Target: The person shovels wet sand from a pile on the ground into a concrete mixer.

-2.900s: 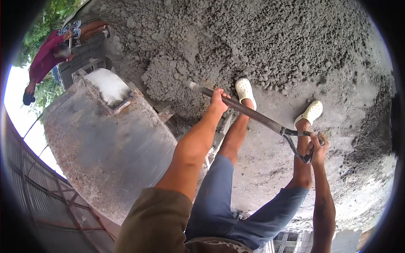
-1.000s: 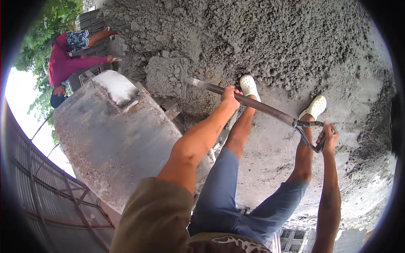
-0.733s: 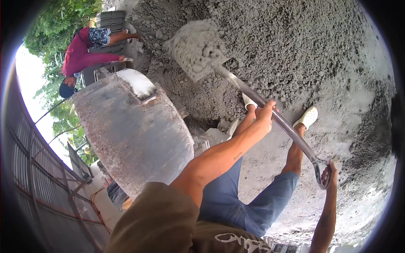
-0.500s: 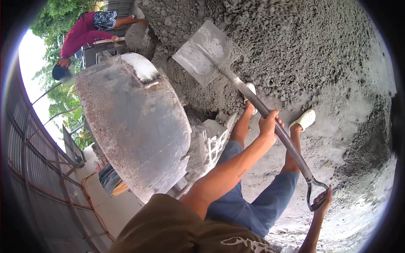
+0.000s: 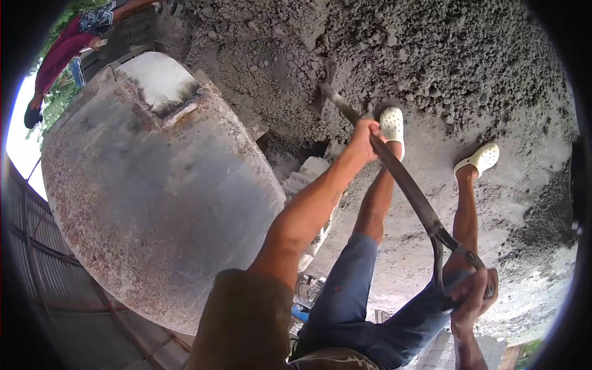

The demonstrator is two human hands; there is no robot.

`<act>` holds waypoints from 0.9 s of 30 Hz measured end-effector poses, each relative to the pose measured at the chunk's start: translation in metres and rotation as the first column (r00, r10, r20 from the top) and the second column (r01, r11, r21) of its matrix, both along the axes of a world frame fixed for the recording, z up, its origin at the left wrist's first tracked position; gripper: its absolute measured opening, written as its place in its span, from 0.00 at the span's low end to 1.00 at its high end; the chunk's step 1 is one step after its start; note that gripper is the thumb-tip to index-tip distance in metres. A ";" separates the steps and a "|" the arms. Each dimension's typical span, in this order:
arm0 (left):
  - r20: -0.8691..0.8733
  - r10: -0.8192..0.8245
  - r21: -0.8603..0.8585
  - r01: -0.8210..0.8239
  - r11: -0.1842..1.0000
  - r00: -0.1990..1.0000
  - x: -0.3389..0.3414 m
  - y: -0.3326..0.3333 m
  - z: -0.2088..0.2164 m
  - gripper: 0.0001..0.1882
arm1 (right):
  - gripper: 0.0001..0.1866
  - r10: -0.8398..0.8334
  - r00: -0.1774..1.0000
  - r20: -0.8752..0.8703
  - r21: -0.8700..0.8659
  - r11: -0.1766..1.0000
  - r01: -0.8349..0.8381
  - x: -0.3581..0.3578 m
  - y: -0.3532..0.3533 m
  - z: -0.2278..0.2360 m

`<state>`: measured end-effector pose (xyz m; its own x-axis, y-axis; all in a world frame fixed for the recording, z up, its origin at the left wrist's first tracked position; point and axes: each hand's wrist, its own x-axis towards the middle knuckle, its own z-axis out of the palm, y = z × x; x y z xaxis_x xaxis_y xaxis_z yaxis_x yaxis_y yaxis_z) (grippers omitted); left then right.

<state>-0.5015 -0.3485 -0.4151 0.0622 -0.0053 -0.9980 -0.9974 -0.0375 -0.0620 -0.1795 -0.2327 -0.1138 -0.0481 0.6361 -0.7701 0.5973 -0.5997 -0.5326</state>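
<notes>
I hold a long-handled shovel [image 5: 407,188] slanting across the view. My left hand [image 5: 368,139] is wrapped around its shaft near the lower end. At the other end, close to my knee, my right hand [image 5: 475,299] grips the D-shaped handle. The blade is hardly visible; its socket runs into the heap of grey, crumbly sand-like mix [image 5: 394,55] ahead of my feet. On my left, beside my arm, stands a large, rusty, cement-crusted drum [image 5: 166,191], like a concrete mixer's.
My feet, in pale clogs [image 5: 481,160], stand on dusty grey ground [image 5: 419,123] by the heap's edge. Another person in a maroon top [image 5: 61,58] bends over at the far left. A corrugated metal wall [image 5: 55,277] rises at the lower left, beyond the drum.
The shovel blade, earlier in plain sight over the heap, is now mostly hidden in the mix. My view has shifted, and the drum fills more of the left side.
</notes>
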 end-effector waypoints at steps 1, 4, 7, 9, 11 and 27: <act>-0.046 -0.034 -0.065 0.031 0.997 0.998 -0.055 -0.022 -0.027 0.18 | 0.19 -0.116 0.993 -0.034 -0.084 0.990 0.113 -0.062 -0.013 -0.035; -0.136 0.045 -0.080 -0.056 0.995 0.990 -0.041 -0.034 -0.080 0.18 | 0.18 -0.111 0.989 -0.093 -0.014 0.994 0.110 -0.003 -0.022 -0.151; -0.145 0.063 -0.157 -0.086 0.984 0.987 -0.001 -0.018 -0.117 0.17 | 0.18 -0.179 0.980 -0.082 -0.105 0.980 0.170 0.054 -0.004 -0.218; -0.227 0.057 -0.130 -0.089 0.988 0.972 -0.007 -0.010 -0.127 0.12 | 0.18 -0.166 0.975 -0.147 -0.026 0.986 0.164 0.053 0.029 -0.245; -0.235 0.019 -0.203 -0.069 0.977 0.972 0.016 0.000 -0.116 0.12 | 0.18 -0.164 0.981 -0.105 -0.053 0.986 0.159 0.068 0.038 -0.242; -0.295 -0.236 -0.127 0.207 0.970 0.926 0.193 0.200 0.169 0.09 | 0.22 -0.600 0.799 0.039 -0.457 0.701 0.548 0.301 0.087 -0.120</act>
<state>-0.3082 -0.1484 -0.2457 -0.2592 -0.0764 -0.9628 -0.9507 0.1960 0.2404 0.1218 -0.1461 -0.2334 0.1206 0.1768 -0.9768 0.0176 -0.9842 -0.1759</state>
